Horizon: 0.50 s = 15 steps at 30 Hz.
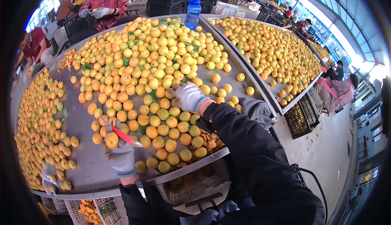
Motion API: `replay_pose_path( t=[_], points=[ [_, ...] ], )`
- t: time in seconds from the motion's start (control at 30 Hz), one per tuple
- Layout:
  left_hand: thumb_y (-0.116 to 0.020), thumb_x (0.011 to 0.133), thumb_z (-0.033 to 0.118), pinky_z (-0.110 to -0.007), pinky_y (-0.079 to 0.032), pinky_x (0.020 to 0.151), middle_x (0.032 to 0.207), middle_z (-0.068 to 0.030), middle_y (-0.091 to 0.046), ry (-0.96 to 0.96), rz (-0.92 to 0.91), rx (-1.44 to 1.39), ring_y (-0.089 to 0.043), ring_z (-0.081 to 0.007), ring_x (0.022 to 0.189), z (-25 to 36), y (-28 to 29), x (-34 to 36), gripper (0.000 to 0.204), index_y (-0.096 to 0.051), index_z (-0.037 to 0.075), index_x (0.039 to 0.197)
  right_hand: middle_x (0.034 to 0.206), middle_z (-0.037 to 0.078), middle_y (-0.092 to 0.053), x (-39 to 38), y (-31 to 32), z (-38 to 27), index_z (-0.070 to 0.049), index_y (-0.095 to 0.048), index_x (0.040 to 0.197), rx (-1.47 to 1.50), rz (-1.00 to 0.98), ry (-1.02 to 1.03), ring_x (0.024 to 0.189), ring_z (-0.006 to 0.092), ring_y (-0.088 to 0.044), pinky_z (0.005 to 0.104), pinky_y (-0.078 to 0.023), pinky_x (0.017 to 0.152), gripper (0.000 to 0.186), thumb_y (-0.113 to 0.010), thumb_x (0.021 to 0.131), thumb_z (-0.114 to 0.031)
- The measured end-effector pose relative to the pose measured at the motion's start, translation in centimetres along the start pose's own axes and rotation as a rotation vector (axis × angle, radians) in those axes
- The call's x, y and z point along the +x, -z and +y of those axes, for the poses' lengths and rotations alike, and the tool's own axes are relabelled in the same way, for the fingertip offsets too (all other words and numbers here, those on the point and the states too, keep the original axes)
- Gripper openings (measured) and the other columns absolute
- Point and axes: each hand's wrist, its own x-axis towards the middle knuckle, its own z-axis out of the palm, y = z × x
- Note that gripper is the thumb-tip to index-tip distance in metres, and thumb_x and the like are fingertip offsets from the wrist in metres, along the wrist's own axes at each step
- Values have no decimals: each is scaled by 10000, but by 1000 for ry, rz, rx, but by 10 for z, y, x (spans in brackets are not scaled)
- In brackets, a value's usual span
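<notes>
My left hand (121, 156), in a pale work glove, is closed around a yellow-orange apricot (111, 140) and a small knife with a red handle (121, 134). Its short blade points toward the lower right, over the metal table (83, 159). Farther off and to the right, my right hand (190, 97), gloved in white, reaches into the heap of apricots (159, 58). Its fingers stretch leftward among the fruit and look apart. Whether they touch one is hard to make out.
Halved apricots (210, 143) lie by the table's near rim, above a crate (195, 184). A blue water bottle (193, 12) stands at the far edge. Another heap (273, 49) fills the neighbouring table. A co-worker (106, 1) sits across; black crates (302, 115) stand right.
</notes>
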Motion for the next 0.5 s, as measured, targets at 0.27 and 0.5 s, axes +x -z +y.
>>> replay_pose_path(
  t=[0.27, 0.5],
  points=[
    [-428, 996, 385, -554, -359, 1073, 1609, -35, -290, 159, -324, -183, -204, -244, 1508, 7, 40, 2, 634, -296, 97, 1545, 948, 147, -691, -39, 6, 51, -149, -684, 1178, 85, -36, -60, 814, 365, -657, 486, -526, 723, 354, -585, 847, -230],
    [-457, 965, 400, -499, -356, 1044, 1610, -49, -291, 178, -310, -258, -206, -229, 1502, 5, 36, -1, 681, -300, 68, 1539, 1406, 114, -537, -62, 24, 62, -132, -570, 1350, 11, -273, -135, 1051, 352, -632, 447, -516, 904, 469, -558, 887, -208]
  ],
)
